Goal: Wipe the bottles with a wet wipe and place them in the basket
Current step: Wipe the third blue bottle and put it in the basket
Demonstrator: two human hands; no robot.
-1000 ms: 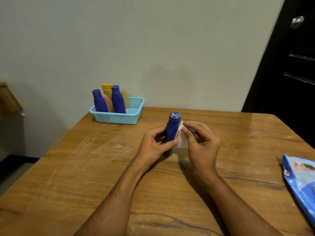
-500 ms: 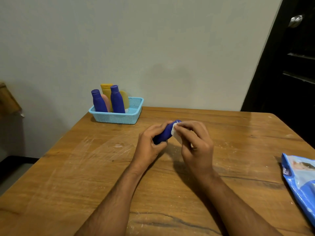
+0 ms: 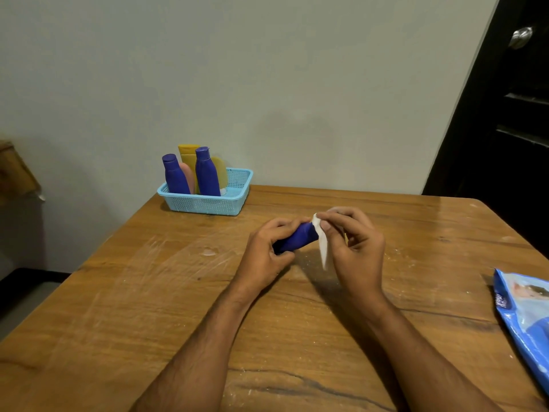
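Note:
A dark blue bottle (image 3: 297, 239) lies tilted over the middle of the wooden table (image 3: 148, 307), its cap end pointing right. My left hand (image 3: 267, 251) grips its body. My right hand (image 3: 353, 248) pinches a white wet wipe (image 3: 321, 242) against the bottle's cap end, and a strip of the wipe hangs down. A light blue mesh basket (image 3: 208, 203) stands at the table's far left edge by the wall. In it stand two dark blue bottles (image 3: 205, 172), a yellow bottle (image 3: 188, 156) and a pink one (image 3: 187, 176).
A blue wet-wipe pack (image 3: 525, 322) lies at the table's right edge. A dark door with a metal knob (image 3: 521, 37) fills the right side. The wall rises close behind the table. A brown object (image 3: 15, 173) shows at the far left.
The bottle has gone from upright to lying tilted in my left hand. My right hand has brought the wipe onto the cap end, and the wipe now hangs lower.

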